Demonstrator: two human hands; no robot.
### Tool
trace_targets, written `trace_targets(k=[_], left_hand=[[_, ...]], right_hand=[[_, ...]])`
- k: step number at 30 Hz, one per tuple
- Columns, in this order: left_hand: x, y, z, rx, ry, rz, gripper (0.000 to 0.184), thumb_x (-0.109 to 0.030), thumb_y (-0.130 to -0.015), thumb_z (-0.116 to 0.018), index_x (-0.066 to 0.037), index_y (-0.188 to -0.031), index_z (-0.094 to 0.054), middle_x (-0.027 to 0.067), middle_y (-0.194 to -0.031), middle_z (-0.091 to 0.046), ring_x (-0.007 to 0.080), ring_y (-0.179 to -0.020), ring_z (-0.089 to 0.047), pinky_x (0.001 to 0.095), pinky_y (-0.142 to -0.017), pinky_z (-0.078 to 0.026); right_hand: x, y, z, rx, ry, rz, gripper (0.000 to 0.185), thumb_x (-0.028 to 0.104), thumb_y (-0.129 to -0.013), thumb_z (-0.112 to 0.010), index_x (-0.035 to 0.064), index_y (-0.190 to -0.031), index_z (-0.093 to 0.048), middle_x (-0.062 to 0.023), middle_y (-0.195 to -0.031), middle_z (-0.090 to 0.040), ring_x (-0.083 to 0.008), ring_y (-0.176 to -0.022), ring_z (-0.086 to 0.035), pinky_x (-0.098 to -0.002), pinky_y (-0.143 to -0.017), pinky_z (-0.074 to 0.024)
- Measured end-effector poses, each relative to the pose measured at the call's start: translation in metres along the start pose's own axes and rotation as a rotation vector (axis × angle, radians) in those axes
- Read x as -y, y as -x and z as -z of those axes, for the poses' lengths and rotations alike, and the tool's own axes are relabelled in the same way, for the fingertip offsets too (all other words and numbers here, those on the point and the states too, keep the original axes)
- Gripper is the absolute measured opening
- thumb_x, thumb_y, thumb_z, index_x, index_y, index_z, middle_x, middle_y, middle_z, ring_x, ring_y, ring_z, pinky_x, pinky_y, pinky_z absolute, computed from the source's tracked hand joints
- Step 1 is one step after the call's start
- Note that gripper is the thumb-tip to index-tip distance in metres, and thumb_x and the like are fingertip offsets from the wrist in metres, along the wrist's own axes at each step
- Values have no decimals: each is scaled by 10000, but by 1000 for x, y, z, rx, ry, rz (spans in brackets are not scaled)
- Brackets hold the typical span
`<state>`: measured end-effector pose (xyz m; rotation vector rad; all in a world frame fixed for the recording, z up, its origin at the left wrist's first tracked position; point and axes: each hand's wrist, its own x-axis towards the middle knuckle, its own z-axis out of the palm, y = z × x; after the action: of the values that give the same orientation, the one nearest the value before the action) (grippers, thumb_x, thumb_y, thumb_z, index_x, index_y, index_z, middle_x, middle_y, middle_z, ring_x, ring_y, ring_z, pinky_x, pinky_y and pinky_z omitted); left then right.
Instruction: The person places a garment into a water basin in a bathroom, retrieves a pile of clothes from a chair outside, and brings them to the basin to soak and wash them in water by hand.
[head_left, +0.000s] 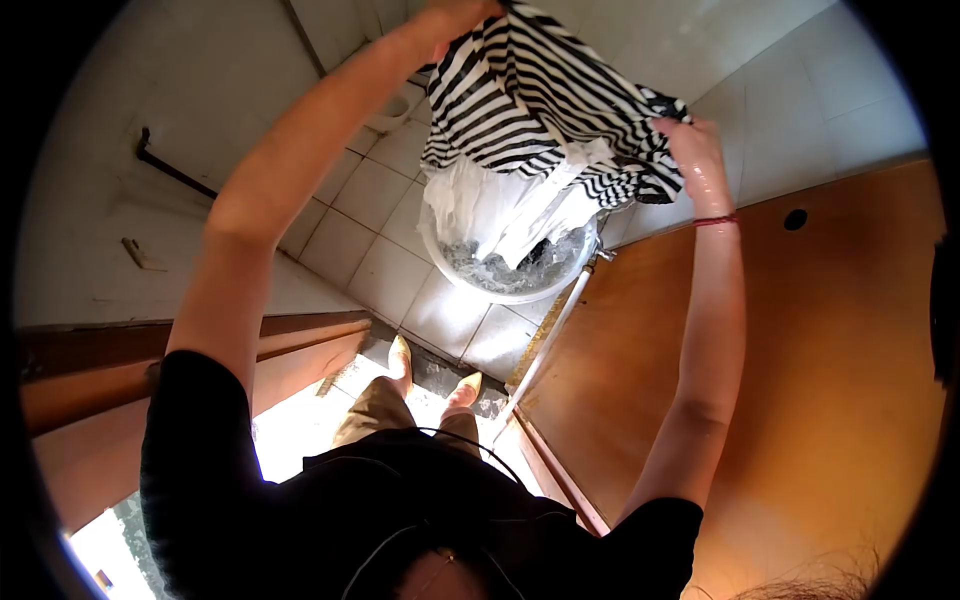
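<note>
A black-and-white striped cloth (540, 90) with white parts hangs spread between my hands. My left hand (462, 18), at the top edge of the view, is closed on its upper left part. On the right, my right hand (692, 150) looks wet and grips the cloth's other side, with a red band around the wrist. The cloth's white lower end hangs down into a round white bucket (508, 298) of water, which stands on the tiled floor. Part of the bucket is hidden behind the cloth.
A brown wooden door (830, 330) fills the right side. A pale pipe (550, 345) with a tap (604, 253) runs beside the bucket. Tiled walls (780, 110) surround the floor (385, 270). A dark bar (175, 172) is on the left wall. My feet are at the doorway.
</note>
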<state>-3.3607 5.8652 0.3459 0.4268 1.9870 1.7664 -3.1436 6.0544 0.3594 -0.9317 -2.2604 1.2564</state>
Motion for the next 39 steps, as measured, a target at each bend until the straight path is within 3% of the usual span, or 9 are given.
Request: trace_targets(k=[7,11,13,19,24,26,29,35,39], left_hand=[[-40,12,3,124,-19,4,438,-159,-766,-528,11,-1164,-460,160,-1024,-564,254,-902,-550,376,-729,-499],[87,-21,-10,204,-320,-57,398,-205,-811,-545,77,-1086,-485,161,-973,-574,219,-813,-565,316,-694,-501],[167,-29,-22,314,-604,16,419,-212,-818,-547,61,-1129,-482,198,-1016,-574,247,-885,-561,344,-782,-462],[457,-23,-66,424,-721,53,413,-34,-716,-448,-65,-1117,-542,232,-979,-580,347,-907,-570,408,-762,-459],[591,-16,-107,465,-1017,39,671,-85,-733,-490,-251,-1340,-256,185,-1397,-154,490,-1219,-211,513,-976,-299],[565,-16,-113,437,-930,243,640,-198,-772,-543,-221,-1340,-250,203,-1383,-177,489,-1207,-225,499,-976,-302],[643,-35,-116,327,-919,-103,535,-294,-737,-604,-105,-1205,-426,193,-1256,-391,349,-1072,-465,440,-838,-426],[682,-65,-126,666,-870,328,552,-295,-811,-522,-91,-1280,-313,191,-1212,-424,344,-1118,-392,425,-923,-348],[677,-51,-120,409,-573,421,465,-245,-805,-522,-69,-1214,-389,174,-1144,-474,316,-1072,-435,406,-892,-377]], right_hand=[[27,16,16,11,-212,-1,199,50,-682,-595,-50,-849,-633,-99,-778,-643,-154,-655,-596,-274,-617,-474],[-97,-13,-45,157,-175,-26,223,84,-671,-593,-62,-837,-619,-74,-719,-629,-151,-628,-557,-298,-591,-448],[-191,-22,-94,218,89,30,261,173,-689,-557,-40,-834,-601,-189,-634,-590,-270,-574,-585,-371,-549,-440],[-420,18,-257,240,209,-165,432,95,-699,-472,90,-1128,-521,-227,-938,-594,-396,-911,-553,-419,-798,-438],[-453,36,-316,355,564,29,679,102,-703,-622,101,-1304,-306,-194,-1365,-245,-355,-1183,-361,-396,-948,-384],[-484,25,-335,287,677,6,691,205,-666,-701,69,-1250,-357,-195,-1234,-400,-388,-1074,-444,-408,-891,-422],[-526,3,-355,527,704,-291,611,293,-679,-692,38,-1172,-434,-190,-944,-585,-358,-943,-537,-337,-859,-431],[-729,0,-440,97,1436,423,435,328,-817,-502,93,-1182,-475,-83,-1183,-512,-239,-1096,-476,-384,-894,-394],[-730,12,-451,25,66,-147,502,452,-799,-476,176,-1219,-469,-53,-1244,-469,-230,-1159,-428,-455,-925,-357]])
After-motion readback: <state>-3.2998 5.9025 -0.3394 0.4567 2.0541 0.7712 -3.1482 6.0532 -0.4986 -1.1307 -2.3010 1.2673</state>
